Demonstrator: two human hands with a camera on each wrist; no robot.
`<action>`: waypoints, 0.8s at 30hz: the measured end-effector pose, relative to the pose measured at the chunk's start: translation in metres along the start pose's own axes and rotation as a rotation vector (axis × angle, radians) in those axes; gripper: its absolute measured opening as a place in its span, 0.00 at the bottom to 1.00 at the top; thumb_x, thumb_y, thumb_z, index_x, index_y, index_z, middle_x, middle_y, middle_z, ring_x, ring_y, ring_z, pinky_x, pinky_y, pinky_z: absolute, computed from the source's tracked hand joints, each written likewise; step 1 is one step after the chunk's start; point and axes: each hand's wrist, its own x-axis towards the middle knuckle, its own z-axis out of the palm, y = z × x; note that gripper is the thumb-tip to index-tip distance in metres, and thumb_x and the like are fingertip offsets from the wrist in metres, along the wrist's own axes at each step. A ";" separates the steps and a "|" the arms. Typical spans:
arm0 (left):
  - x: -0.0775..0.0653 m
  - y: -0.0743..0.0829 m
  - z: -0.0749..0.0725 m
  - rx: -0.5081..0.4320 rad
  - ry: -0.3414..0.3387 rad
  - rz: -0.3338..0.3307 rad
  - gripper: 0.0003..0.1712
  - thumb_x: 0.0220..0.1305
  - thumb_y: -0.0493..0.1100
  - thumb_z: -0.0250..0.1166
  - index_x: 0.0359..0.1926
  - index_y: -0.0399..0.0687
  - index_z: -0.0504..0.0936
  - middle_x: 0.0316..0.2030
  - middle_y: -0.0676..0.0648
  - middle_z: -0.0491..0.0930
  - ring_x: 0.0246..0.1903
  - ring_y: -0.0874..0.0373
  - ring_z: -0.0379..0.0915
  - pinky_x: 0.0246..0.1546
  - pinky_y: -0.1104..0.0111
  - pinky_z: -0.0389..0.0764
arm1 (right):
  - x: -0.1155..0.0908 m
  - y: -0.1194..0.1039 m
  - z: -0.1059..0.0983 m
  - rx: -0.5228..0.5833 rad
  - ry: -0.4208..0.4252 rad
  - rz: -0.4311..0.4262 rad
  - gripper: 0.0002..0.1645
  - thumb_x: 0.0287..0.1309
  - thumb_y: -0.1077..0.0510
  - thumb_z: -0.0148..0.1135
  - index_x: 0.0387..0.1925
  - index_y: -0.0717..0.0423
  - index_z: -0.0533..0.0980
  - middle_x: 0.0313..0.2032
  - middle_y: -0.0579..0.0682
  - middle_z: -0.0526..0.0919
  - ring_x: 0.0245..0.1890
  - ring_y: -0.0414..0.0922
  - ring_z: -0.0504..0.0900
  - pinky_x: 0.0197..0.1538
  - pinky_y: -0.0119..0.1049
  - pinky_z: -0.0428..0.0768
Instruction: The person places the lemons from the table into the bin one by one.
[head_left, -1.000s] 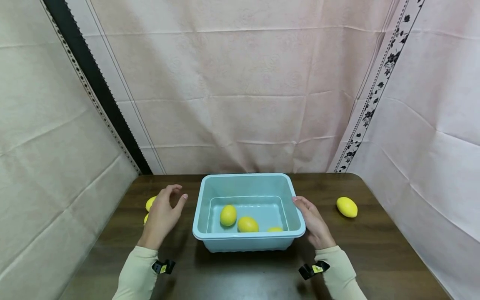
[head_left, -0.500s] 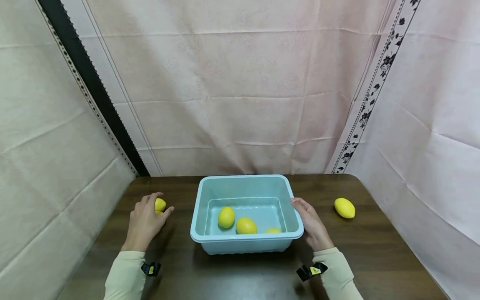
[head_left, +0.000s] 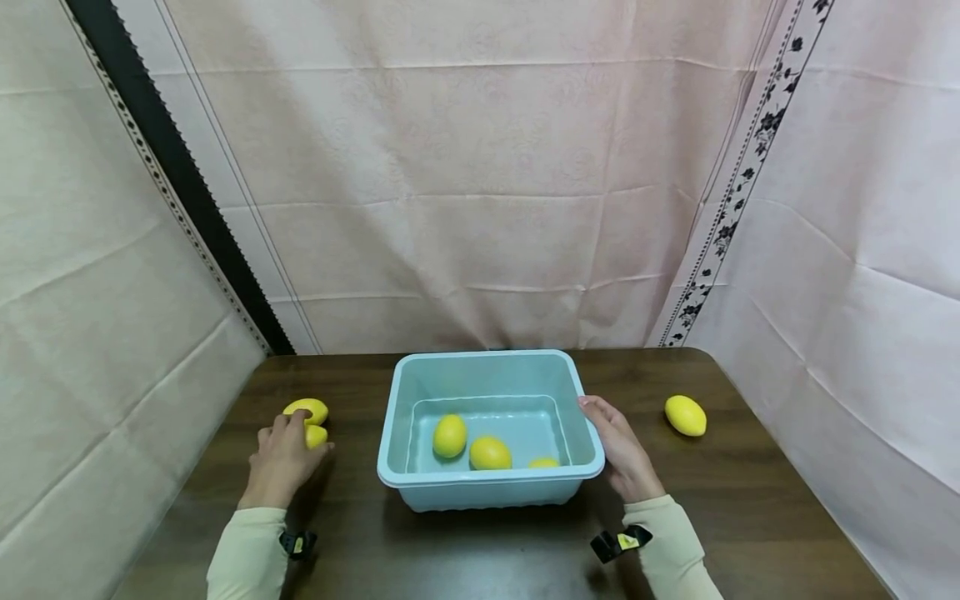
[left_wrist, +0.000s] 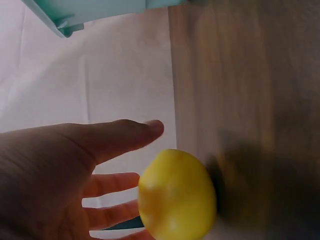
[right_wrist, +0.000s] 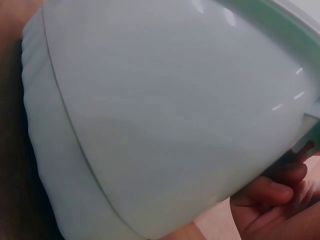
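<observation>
My left hand (head_left: 281, 460) is at the nearer of two yellow lemons at the left of the table. In the left wrist view this lemon (left_wrist: 177, 196) lies before the palm; the fingers reach behind it, and the straight thumb (left_wrist: 125, 136) stands off it. The farther lemon (head_left: 309, 409) lies just beyond. My right hand (head_left: 621, 450) grips the right rim of a light blue plastic basin (head_left: 487, 480). Seen from the right wrist, the basin's side wall (right_wrist: 165, 115) fills most of the view, with curled fingers (right_wrist: 270, 192) at the rim. Several lemons (head_left: 490, 452) lie inside the basin.
Another lemon (head_left: 686, 415) lies on the dark wooden table (head_left: 480, 558), right of the basin. Pale cloth (head_left: 480, 208) hangs behind the table and along both sides.
My left hand has moved left and down to the nearer left lemon, and the farther one now shows more fully. My right hand stays on the basin's rim.
</observation>
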 end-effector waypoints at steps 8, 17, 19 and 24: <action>-0.002 -0.008 0.005 -0.030 -0.048 0.005 0.40 0.68 0.43 0.72 0.72 0.30 0.64 0.62 0.19 0.64 0.58 0.22 0.63 0.50 0.30 0.74 | 0.000 0.000 -0.001 0.000 0.002 0.007 0.28 0.82 0.40 0.50 0.64 0.58 0.70 0.49 0.50 0.81 0.46 0.45 0.80 0.46 0.37 0.82; -0.001 -0.013 0.011 -0.015 -0.058 0.024 0.38 0.68 0.41 0.72 0.71 0.32 0.65 0.57 0.22 0.70 0.52 0.24 0.71 0.45 0.30 0.76 | 0.000 0.000 -0.001 0.010 0.013 0.010 0.28 0.82 0.40 0.50 0.65 0.58 0.70 0.50 0.51 0.81 0.47 0.46 0.80 0.47 0.37 0.82; -0.001 -0.014 0.011 -0.014 -0.055 0.027 0.38 0.68 0.41 0.73 0.71 0.33 0.66 0.58 0.22 0.71 0.52 0.24 0.71 0.45 0.30 0.76 | 0.000 0.000 -0.001 0.011 0.015 0.007 0.27 0.82 0.41 0.50 0.64 0.58 0.71 0.49 0.50 0.81 0.47 0.46 0.80 0.46 0.37 0.81; -0.001 -0.015 0.011 -0.021 -0.056 0.030 0.38 0.68 0.42 0.73 0.71 0.35 0.67 0.59 0.22 0.71 0.53 0.23 0.71 0.47 0.30 0.75 | 0.001 0.001 0.000 0.020 0.012 -0.010 0.26 0.82 0.42 0.50 0.63 0.59 0.71 0.48 0.50 0.81 0.46 0.45 0.80 0.45 0.37 0.81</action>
